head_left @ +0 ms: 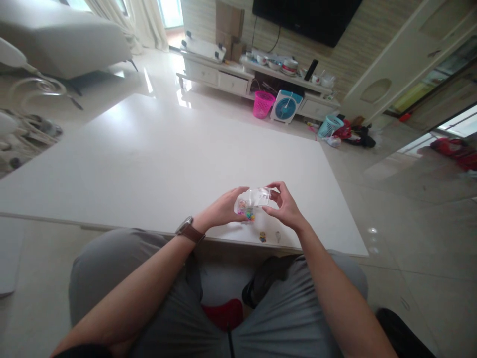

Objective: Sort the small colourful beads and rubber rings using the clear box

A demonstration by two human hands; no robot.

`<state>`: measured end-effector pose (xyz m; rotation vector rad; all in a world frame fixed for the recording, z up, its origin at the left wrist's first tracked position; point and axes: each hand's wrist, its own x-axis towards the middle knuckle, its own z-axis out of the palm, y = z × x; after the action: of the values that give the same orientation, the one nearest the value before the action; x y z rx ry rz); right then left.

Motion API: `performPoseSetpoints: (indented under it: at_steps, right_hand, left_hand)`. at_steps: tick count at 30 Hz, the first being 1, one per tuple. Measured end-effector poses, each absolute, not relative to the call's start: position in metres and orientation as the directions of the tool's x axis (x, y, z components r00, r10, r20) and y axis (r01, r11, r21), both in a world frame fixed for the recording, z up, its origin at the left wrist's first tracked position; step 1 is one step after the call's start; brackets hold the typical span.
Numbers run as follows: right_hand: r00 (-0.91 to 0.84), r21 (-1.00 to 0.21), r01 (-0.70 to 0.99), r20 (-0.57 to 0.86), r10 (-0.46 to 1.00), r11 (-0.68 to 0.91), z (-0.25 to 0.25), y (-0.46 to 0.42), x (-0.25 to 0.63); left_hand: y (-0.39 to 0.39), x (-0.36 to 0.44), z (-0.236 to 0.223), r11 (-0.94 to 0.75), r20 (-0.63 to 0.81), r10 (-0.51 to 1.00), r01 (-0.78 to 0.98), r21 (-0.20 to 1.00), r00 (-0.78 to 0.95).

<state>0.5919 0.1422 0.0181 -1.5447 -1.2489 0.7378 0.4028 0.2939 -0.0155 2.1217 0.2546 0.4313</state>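
Observation:
Over the near edge of the white table [179, 159], my left hand [225, 208] grips a small clear plastic box [246, 215] by its left side. Small pieces in pink, green, blue and yellow show inside it. My right hand [283, 206] holds a clear lid [261, 197] between thumb and fingers; it overlaps the box's upper right, and I cannot tell whether it is hinged on. Below my hands lie a small yellow and blue figure [263, 236] and a small metallic piece [278, 236], perhaps a ring, too small to be sure.
My knees sit against the table's near edge. Across the floor, a white TV cabinet [233, 82] carries dishes. Before it stand a pink basket [263, 104], a blue and white fan [286, 106] and a light blue basket [330, 126]. A sofa [70, 40] is at the far left.

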Motion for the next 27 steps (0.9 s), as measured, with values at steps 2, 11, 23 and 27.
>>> performPoseSetpoints:
  at_steps: [2,11,23,27]
  right_hand:
    - [0.231,-0.945,0.327,0.108,0.967,0.027,0.018,0.143,0.585]
    - [0.120,-0.688,0.722,0.221,0.968,0.067,0.013,0.144,0.580]
    - [0.224,-0.416,0.902,0.219,0.950,-0.116,0.004,0.142,0.594]
    - [0.219,-0.368,0.920,0.197,0.956,-0.134,0.003,0.141,0.593]
  left_hand:
    - [0.294,0.404,-0.014,-0.533,0.219,0.336,-0.007,0.846,0.916]
    - [0.297,0.402,-0.009,-0.597,0.285,0.331,-0.034,0.801,0.900]
    - [0.294,0.401,-0.034,-0.710,0.114,0.229,0.086,0.699,0.967]
    - [0.291,0.399,-0.031,-0.774,0.027,0.353,0.276,0.570,0.935]
